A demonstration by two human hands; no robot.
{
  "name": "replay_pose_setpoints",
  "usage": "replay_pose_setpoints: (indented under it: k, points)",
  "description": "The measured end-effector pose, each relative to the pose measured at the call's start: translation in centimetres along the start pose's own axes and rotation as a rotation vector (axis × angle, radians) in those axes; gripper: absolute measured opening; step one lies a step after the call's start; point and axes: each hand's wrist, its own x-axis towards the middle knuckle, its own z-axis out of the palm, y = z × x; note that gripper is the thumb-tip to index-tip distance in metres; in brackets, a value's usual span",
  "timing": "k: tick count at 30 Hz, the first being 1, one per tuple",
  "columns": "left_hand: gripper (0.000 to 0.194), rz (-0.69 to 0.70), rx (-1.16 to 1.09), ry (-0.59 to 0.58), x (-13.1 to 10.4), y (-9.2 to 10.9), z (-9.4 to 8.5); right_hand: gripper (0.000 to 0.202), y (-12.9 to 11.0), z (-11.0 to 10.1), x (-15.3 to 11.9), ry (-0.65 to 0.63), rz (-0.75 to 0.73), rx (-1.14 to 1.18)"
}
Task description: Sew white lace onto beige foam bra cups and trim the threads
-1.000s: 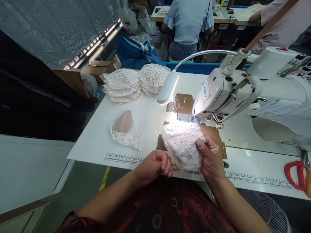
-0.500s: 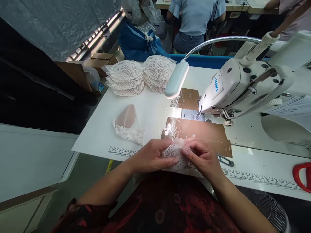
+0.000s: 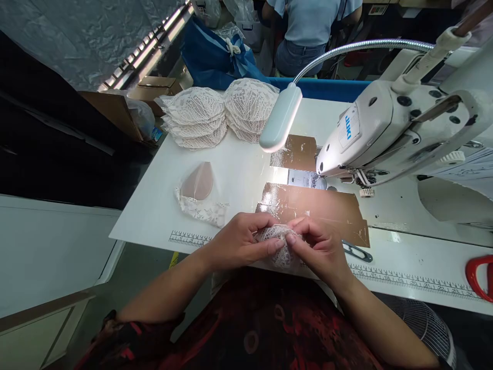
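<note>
Between my two hands, at the table's front edge, is a white lace bra cup (image 3: 282,255). My left hand (image 3: 250,241) grips its left side, thumb on top and fingers behind. With thumb and forefinger, my right hand (image 3: 318,246) pinches the upper right edge of the lace. Behind them lies a brown taped board (image 3: 311,203) on the sewing machine bed. To the left rests a beige bra cup (image 3: 198,182) with a white lace piece (image 3: 202,208) along its lower edge. The fingers partly hide the lace I hold.
Two stacks of lace cups (image 3: 196,115) stand at the back left. A white sewing machine (image 3: 358,133) and a lamp (image 3: 281,118) reach over the table. Red-handled scissors (image 3: 472,277) lie at far right, a grey thread snipper (image 3: 358,251) by my right hand. A person (image 3: 306,31) sits beyond.
The lace cup has been folded or turned down between my fingers, and its pale upper edge no longer sticks up. The whole view has shifted slightly.
</note>
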Motion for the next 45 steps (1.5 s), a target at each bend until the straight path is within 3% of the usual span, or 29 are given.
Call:
replay_pose_setpoints:
  k: [9, 15, 18, 22, 29, 38, 45]
  points:
    - [0.025, 0.076, 0.076, -0.002, 0.4, 0.1, 0.4, 0.017, 0.1, -0.6, -0.2, -0.014, 0.055, -0.107]
    - [0.028, 0.099, 0.023, -0.006, 0.8, -0.2, 0.8, 0.019, 0.1, -2.2, 0.4, -0.099, 0.137, 0.057]
    - [0.027, 0.116, 0.051, -0.006, 1.1, -0.2, 1.1, 0.016, -0.4, -2.4, 0.7, -0.168, 0.15, 0.003]
    - [0.027, 0.074, 0.045, -0.005, 1.6, 0.2, 1.1, 0.021, -0.8, -2.4, 0.9, -0.194, 0.157, -0.102]
    - [0.021, 0.016, -0.178, -0.182, 2.4, 0.8, 0.5, 0.023, -1.2, -3.3, 0.5, -0.197, 0.142, -0.079]
    - [0.024, -0.053, -0.226, -0.085, 3.6, 1.0, 2.2, 0.019, -1.0, -4.8, 0.6, -0.194, 0.125, -0.066]
    - [0.024, -0.066, -0.335, -0.133, 4.1, 1.5, 2.6, 0.02, -1.1, -5.1, 0.5, -0.159, 0.19, 0.018]
